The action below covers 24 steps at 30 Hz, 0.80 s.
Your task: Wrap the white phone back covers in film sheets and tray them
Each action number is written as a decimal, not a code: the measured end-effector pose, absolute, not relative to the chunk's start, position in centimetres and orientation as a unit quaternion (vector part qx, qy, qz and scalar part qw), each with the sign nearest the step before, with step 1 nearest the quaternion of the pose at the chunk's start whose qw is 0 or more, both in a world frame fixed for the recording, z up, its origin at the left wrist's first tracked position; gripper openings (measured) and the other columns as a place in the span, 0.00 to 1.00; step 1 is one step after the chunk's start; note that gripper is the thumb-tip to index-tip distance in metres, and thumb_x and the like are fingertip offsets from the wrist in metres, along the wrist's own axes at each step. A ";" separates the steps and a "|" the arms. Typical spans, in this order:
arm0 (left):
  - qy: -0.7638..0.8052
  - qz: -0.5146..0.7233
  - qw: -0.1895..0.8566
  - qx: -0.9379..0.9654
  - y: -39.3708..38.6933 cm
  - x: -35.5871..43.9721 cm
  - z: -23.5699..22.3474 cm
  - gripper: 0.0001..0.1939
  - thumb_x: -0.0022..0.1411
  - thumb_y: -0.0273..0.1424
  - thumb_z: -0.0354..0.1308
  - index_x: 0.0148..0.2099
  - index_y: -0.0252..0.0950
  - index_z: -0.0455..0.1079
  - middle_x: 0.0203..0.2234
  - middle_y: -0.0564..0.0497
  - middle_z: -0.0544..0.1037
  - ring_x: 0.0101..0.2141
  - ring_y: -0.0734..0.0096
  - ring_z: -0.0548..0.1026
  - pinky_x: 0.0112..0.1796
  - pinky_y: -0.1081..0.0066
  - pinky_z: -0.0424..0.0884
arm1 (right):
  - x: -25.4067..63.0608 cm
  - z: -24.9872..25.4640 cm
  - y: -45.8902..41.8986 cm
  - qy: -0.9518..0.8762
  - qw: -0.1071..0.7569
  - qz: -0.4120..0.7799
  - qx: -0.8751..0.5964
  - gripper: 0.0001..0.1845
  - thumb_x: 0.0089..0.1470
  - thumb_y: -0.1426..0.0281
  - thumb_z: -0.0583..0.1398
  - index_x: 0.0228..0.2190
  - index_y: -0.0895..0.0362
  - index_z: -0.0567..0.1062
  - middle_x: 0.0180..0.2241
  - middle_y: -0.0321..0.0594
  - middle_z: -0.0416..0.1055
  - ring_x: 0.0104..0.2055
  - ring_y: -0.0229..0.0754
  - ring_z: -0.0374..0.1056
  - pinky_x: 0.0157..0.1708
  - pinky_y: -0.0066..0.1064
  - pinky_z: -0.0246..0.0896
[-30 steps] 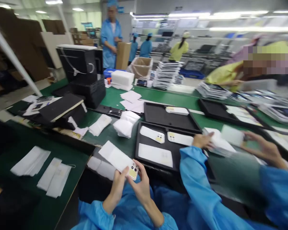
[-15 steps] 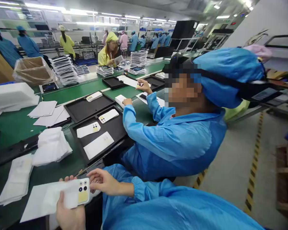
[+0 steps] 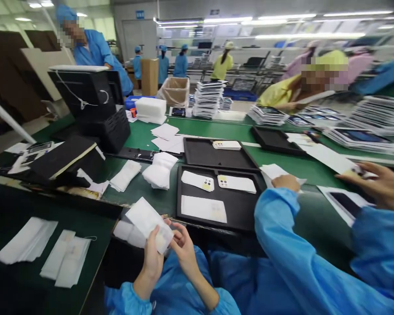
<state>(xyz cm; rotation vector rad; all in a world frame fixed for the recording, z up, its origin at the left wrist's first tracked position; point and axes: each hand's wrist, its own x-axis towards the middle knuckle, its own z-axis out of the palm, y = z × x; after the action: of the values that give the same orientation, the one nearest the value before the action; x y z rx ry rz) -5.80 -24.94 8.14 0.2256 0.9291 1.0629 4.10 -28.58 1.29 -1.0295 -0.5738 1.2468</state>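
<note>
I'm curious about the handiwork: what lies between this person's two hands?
A white sleeve, as the head view shows. The left hand grips it; the right hand is at its lower end.

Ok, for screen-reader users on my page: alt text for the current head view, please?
A person's left hand holds a white pouch, the right hand at its edge. Beyond, on a green bench, a black tray holds flat white pieces near a co-worker's sleeve.
</note>
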 end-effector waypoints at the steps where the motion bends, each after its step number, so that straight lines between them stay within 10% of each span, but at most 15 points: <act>1: 0.424 0.491 0.754 0.106 -25.2 -5.8 8.0 0.23 0.67 0.38 0.68 0.61 0.34 0.81 0.59 0.37 0.85 0.60 0.52 0.84 0.64 0.59 0.78 | 4.1 1.2 -28.6 -0.251 0.650 0.553 -0.457 0.41 0.48 0.48 0.81 0.54 0.50 0.72 0.35 0.38 0.81 0.35 0.46 0.79 0.38 0.35 0.76; 8: 0.422 0.471 0.764 0.130 -25.9 -5.7 7.3 0.24 0.60 0.43 0.75 0.52 0.31 0.86 0.62 0.33 0.83 0.68 0.39 0.77 0.72 0.49 0.70 | 4.1 0.9 -29.0 -0.242 0.624 0.581 -0.464 0.34 0.47 0.49 0.81 0.46 0.53 0.78 0.39 0.46 0.86 0.35 0.52 0.82 0.37 0.40 0.80; 14: 0.409 0.491 0.761 0.114 -27.1 -4.9 5.9 0.24 0.62 0.42 0.77 0.56 0.34 0.86 0.66 0.37 0.81 0.70 0.47 0.75 0.75 0.56 0.66 | 4.6 0.9 -28.8 -0.219 0.620 0.595 -0.462 0.33 0.42 0.51 0.83 0.45 0.56 0.85 0.39 0.48 0.86 0.41 0.56 0.83 0.41 0.43 0.82; 24: 0.470 0.477 0.724 0.165 -26.0 -6.1 4.7 0.39 0.51 0.54 0.83 0.55 0.30 0.84 0.49 0.36 0.88 0.49 0.49 0.86 0.44 0.63 0.82 | 4.1 1.2 -28.3 -0.215 0.576 0.634 -0.470 0.32 0.40 0.51 0.82 0.42 0.58 0.89 0.31 0.44 0.84 0.32 0.51 0.79 0.34 0.40 0.79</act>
<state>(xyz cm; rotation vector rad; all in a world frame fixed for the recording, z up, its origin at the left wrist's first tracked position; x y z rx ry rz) -6.09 -25.99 4.71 0.3642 1.0364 1.0537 4.05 -28.26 1.23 -1.1003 -0.5025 1.4848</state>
